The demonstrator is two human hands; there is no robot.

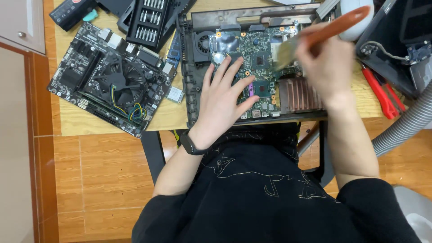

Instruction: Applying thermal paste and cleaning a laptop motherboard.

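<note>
An opened laptop base point(189, 81) lies on the wooden table with its green circuit board point(261, 49) exposed. My left hand point(222, 101) rests flat on the board's near left part, fingers spread. My right hand point(326, 63) grips a brush with a brown handle point(335, 27); its bristles point(284, 53) touch the board right of centre and look blurred. Copper cooling fins point(297, 94) sit at the board's near right, just below my right hand. A round fan point(204, 42) sits in the laptop's far left corner.
A separate black motherboard with a fan point(114, 83) lies on the table's left part. A screwdriver bit case point(148, 20) stands behind it. Red-handled pliers point(382, 94) and a grey ribbed hose point(405, 126) are at the right. The table's near edge point(108, 128) runs by my body.
</note>
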